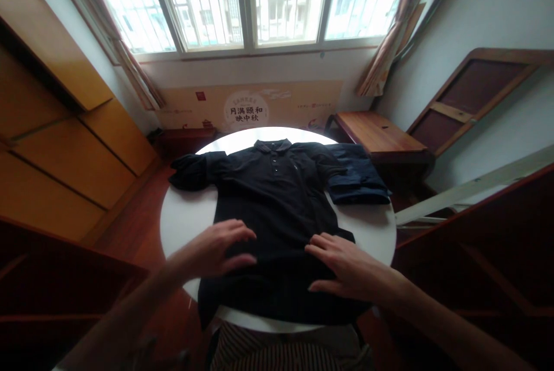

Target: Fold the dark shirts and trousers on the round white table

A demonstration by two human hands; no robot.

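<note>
A black polo shirt (pixel 268 203) lies spread face up on the round white table (pixel 186 215), its collar at the far side and its hem draping near the front edge. Over the lower left of the shirt is my left hand (pixel 229 247), thumb and fingers apart with nothing between them. My right hand (pixel 335 261) is over the lower right part, fingers curved and thumb held away, also holding nothing. Whether either hand touches the cloth, I cannot tell. The shirt's left sleeve reaches a bunched dark garment (pixel 188 172); its right sleeve lies by folded dark blue clothing (pixel 357 177).
A wooden stool or low table (pixel 376 134) stands behind the table to the right. Wooden cabinets (pixel 73 163) line the left. Dark red wooden furniture (pixel 489 255) flanks the right front. A printed banner (pixel 285 105) hangs below the window.
</note>
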